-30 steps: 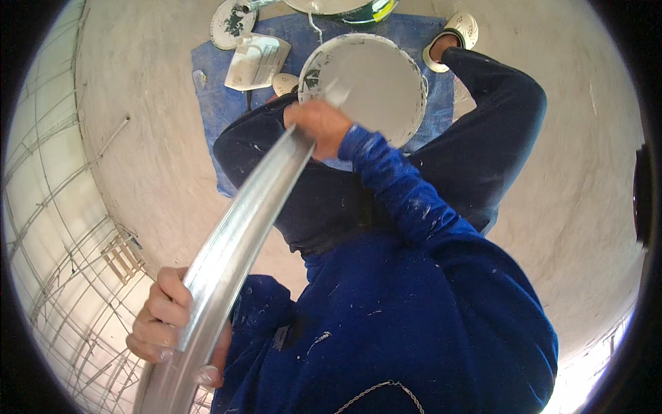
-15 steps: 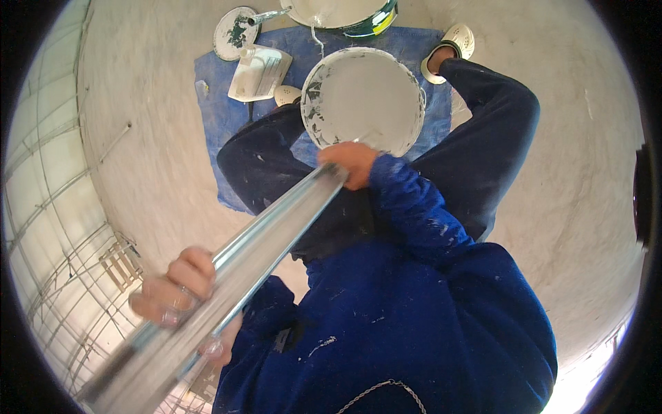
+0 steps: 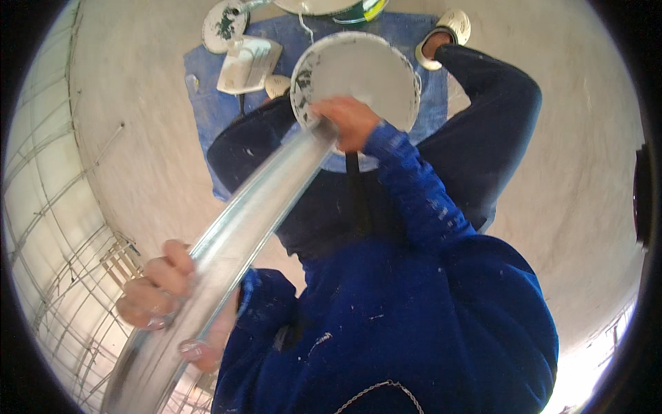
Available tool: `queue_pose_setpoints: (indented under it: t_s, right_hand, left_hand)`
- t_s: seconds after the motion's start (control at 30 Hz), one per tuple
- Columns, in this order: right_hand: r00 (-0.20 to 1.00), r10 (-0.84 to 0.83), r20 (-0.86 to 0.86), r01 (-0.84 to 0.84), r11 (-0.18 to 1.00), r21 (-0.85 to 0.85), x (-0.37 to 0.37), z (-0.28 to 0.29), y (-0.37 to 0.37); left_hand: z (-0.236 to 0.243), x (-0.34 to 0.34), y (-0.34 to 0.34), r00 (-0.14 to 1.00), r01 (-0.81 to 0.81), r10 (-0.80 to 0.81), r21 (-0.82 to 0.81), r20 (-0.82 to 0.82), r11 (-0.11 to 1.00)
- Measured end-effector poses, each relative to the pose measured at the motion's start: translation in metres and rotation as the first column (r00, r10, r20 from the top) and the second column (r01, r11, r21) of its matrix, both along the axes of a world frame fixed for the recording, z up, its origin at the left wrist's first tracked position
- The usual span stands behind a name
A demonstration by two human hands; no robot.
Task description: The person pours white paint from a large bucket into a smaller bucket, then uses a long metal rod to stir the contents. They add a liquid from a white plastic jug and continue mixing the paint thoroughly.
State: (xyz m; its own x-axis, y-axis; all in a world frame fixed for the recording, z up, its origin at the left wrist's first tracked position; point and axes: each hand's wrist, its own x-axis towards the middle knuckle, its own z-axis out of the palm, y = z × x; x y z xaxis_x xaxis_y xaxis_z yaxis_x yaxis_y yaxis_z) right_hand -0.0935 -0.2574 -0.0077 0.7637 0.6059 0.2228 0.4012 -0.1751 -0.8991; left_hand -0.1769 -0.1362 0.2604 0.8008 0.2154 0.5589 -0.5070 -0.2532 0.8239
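A long, shiny metal channel [image 3: 238, 221] slants across my lap from the lower left up to the bucket. My left hand [image 3: 162, 286] wraps round its lower part, fingers over one edge and thumb at the other. At the upper end, my right hand [image 3: 352, 123] is closed on the channel beside a blurred dark patch; whether it also holds something small there is hidden. That hand is over the near rim of a white bucket [image 3: 365, 69] between my legs, filled with pale grey-white material and smeared dark on its inner left wall.
Under the bucket lies a blue sheet [image 3: 265, 27]. On it are a white plastic jug [image 3: 248, 63] and a round, dark-smeared lid [image 3: 225, 26]. A second, green-sided bucket [image 3: 358, 12] stands beyond. A wooden pallet [image 3: 121, 262] and a wire grid [image 3: 41, 207] are at far left.
Both hands and the channel have shifted; the right hand went up over the bucket's near rim, the left slightly left. The bucket and sheet sit a little higher in view.
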Motion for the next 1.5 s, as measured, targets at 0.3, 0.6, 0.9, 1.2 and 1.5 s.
queue_pose_setpoints:
  t_s: [0.3, 0.6, 0.9, 1.2, 1.5]
  right_hand:
    - [0.984, 0.178, -0.026, -0.176, 0.983, 0.058, -0.003, -0.011, -0.009]
    - [0.923, 0.36, -0.134, -0.348, 0.931, 0.108, -0.004, 0.002, -0.008]
    - [0.946, 0.322, -0.04, -0.312, 0.937, 0.16, -0.011, -0.001, 0.006]
    - [0.988, 0.151, 0.045, -0.155, 0.981, 0.117, 0.002, 0.014, 0.011]
    - [0.978, 0.19, -0.083, -0.197, 0.977, -0.08, -0.003, 0.004, -0.009]
  left_hand:
    - [-0.004, 0.007, -0.002, 0.991, 0.135, -0.133, -0.096, 0.028, 0.986]
    - [0.005, 0.008, -0.002, 0.983, 0.181, -0.179, -0.079, 0.036, 0.98]
    - [0.008, 0.005, 0.004, 0.938, 0.293, -0.258, -0.134, 0.231, 0.947]
    - [0.006, 0.003, 0.0, 0.97, 0.067, -0.048, -0.071, 0.24, 0.995]
    - [0.0, -0.002, 0.0, 0.989, 0.088, -0.069, -0.14, 0.134, 0.986]
